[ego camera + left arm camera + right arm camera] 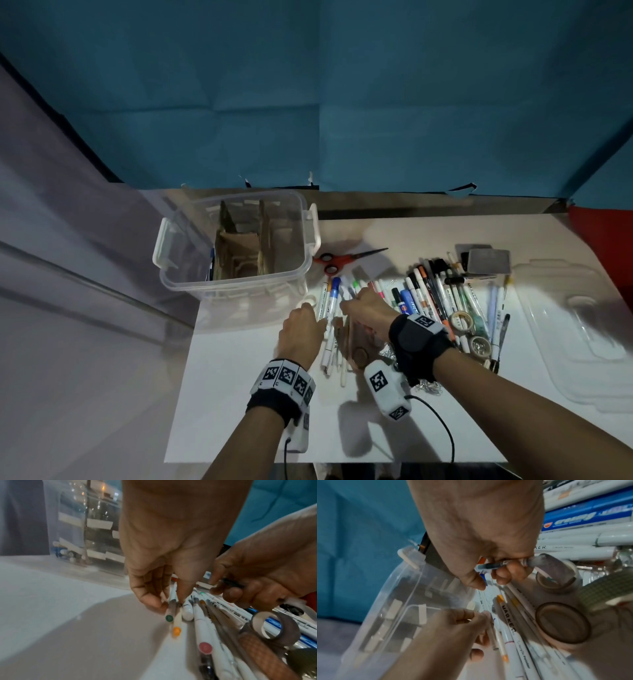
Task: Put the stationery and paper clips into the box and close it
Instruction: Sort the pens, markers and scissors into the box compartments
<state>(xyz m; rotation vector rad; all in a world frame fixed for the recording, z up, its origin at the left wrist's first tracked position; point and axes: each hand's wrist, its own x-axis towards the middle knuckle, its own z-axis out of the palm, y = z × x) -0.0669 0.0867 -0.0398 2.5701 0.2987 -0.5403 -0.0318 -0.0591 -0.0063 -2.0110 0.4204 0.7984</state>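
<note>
A clear plastic box (236,246) with cardboard dividers stands open at the table's left. Pens and markers (428,298) lie in a heap to its right. My left hand (320,317) pinches a thin pen with a green end cap (169,616) at the heap's left edge, still low over the table. My right hand (489,577), just to the right, grips a dark-barrelled pen (498,565) in curled fingers. Paper clips (428,385) lie beside my right wrist. Tape rolls (460,322) sit among the pens.
Red-handled scissors (342,260) lie just right of the box. The clear lid (575,329) rests at the table's right. Grey flat pieces (486,262) sit behind the pens. A blue backdrop rises behind the table (239,394).
</note>
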